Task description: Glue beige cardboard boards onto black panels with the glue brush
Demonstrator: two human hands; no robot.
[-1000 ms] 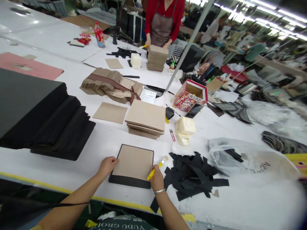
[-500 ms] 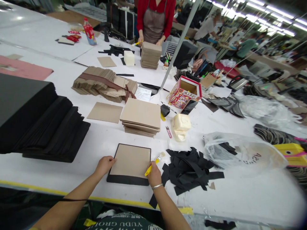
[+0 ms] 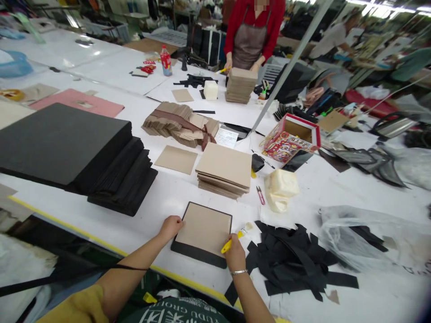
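A beige cardboard panel point(image 3: 205, 226) lies on a slightly larger black sheet point(image 3: 198, 255), whose dark margin shows widest along the near side. At its left edge, my left hand point(image 3: 171, 228) is closed, thumb and fingertips pinching the border. My right hand point(image 3: 235, 253) is wrapped around a yellow-handled paintbrush point(image 3: 226, 246) and rests at the panel's right edge. The brush's pale bristles point away to the right, off the panel. Just right of that hand is a heap of black strips point(image 3: 292, 255). Behind the panel stands a stack of beige boards point(image 3: 224, 166).
A tall stack of black sheets point(image 3: 67, 139) fills the left. Farther back are tied beige pieces point(image 3: 178, 123), a red box point(image 3: 289, 139) and a metal pole point(image 3: 289, 67). Thread snips point(image 3: 260, 195) lie near a cream block point(image 3: 282, 184). Across the table stands a co-worker point(image 3: 252, 36).
The camera view has turned left, so everything sits farther right in the picture. Both hands keep nearly the same places at the panel, the brush still in my right hand.
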